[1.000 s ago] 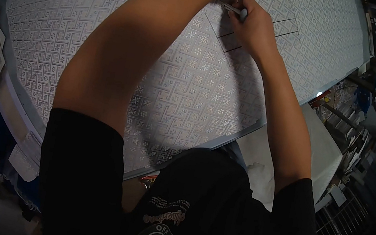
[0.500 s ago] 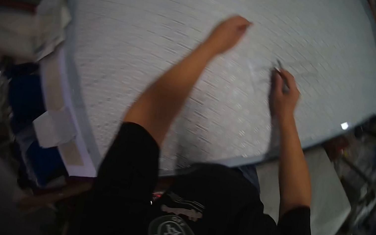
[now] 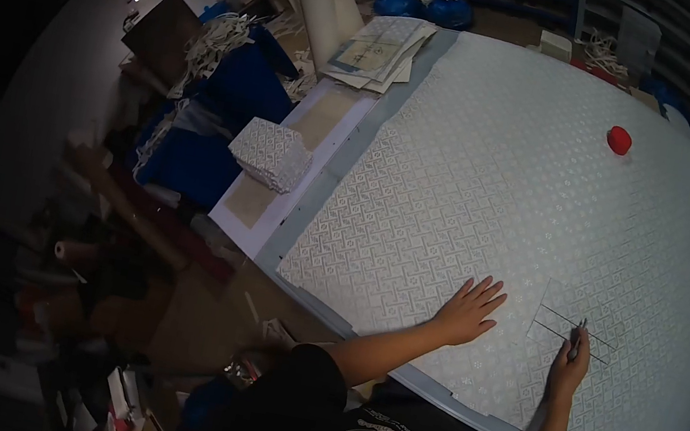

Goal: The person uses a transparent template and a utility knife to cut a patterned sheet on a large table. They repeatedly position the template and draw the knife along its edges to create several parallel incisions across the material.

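A white patterned fabric (image 3: 457,208) is spread over a large grey-edged table. My left hand (image 3: 468,315) lies flat on it with the fingers spread. To the right, my right hand (image 3: 570,361) is closed around a small dark tool (image 3: 579,335), whose tip points away from me; what kind of tool it is cannot be made out. Under and around that tool lies a clear rectangular template (image 3: 559,301) with dark lines across it.
A red round object (image 3: 619,140) rests on the fabric's far right. Along the left edge are a stack of patterned pieces (image 3: 273,154) and a pile of sheets (image 3: 378,53). Blue bins (image 3: 248,83) with scraps stand beyond the left edge.
The view has swung to show more of the table and room. My left hand has gone from closed to flat and spread on the fabric. My right hand still holds the tool.
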The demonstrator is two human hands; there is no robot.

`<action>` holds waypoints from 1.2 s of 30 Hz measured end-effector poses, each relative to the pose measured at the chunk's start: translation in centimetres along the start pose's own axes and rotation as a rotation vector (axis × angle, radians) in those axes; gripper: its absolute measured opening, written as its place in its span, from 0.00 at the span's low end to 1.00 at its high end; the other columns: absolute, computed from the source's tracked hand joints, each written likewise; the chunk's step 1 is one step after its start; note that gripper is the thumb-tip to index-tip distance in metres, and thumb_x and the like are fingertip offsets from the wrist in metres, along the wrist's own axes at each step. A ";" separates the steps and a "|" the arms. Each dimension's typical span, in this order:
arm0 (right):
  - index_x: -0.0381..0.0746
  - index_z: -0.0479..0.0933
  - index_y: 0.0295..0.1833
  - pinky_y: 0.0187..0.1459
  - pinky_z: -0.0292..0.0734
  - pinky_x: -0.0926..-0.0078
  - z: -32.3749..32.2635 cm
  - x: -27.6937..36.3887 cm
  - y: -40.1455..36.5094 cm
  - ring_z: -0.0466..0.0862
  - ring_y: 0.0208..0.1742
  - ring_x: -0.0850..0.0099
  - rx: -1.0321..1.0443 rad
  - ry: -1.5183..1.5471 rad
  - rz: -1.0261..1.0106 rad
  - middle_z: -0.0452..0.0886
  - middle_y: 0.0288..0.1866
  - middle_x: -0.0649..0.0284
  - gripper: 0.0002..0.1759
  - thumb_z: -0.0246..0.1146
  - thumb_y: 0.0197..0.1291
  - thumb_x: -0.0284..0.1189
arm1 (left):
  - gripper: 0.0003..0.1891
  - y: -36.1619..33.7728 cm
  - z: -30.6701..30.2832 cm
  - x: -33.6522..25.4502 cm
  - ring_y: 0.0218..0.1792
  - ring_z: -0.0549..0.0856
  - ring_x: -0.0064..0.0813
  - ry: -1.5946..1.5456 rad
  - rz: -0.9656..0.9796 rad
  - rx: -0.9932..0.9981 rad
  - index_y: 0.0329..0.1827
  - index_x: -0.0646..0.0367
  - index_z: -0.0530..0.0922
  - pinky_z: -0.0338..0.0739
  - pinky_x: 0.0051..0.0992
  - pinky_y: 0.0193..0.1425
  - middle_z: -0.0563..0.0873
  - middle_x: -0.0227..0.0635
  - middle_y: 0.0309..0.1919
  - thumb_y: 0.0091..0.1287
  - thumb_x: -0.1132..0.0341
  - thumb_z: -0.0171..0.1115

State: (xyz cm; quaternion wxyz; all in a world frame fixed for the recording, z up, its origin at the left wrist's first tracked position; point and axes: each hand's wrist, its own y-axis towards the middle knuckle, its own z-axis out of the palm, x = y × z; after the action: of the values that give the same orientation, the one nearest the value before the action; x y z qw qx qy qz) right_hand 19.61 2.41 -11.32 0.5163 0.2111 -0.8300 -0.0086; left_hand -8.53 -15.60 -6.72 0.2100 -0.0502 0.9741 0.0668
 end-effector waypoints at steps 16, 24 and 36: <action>0.31 0.74 0.69 0.76 0.70 0.56 -11.0 -4.4 -0.7 0.76 0.74 0.44 0.162 -0.191 -0.246 0.78 0.70 0.40 0.30 0.69 0.61 0.18 | 0.45 -5.2 7.7 -14.1 0.84 0.42 0.74 0.173 -0.560 -0.077 0.87 0.59 0.57 0.39 0.73 0.82 0.49 0.62 0.86 0.75 0.42 0.60; 0.39 0.72 0.73 0.82 0.56 0.43 -20.5 -4.2 -6.7 0.73 0.78 0.49 0.138 -0.411 -0.035 0.78 0.74 0.48 0.29 0.68 0.67 0.24 | 0.44 0.3 10.2 -19.7 0.82 0.40 0.82 0.124 -0.289 0.024 0.87 0.60 0.57 0.35 0.79 0.78 0.46 0.64 0.86 0.75 0.44 0.59; 0.41 0.69 0.77 0.82 0.46 0.34 -28.0 -9.1 -10.0 0.71 0.81 0.51 0.071 -0.408 0.069 0.79 0.73 0.52 0.31 0.66 0.70 0.28 | 0.42 3.3 12.4 -25.1 0.82 0.41 0.82 0.086 -0.097 0.040 0.84 0.60 0.63 0.37 0.79 0.78 0.51 0.61 0.86 0.73 0.44 0.61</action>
State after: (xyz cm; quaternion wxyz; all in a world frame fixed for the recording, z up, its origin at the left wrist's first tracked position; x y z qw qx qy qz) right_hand 50.56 2.28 -8.34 0.3295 0.1944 -0.9239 -0.0041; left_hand 18.82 -8.69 -7.13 0.1721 -0.0958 0.9798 0.0348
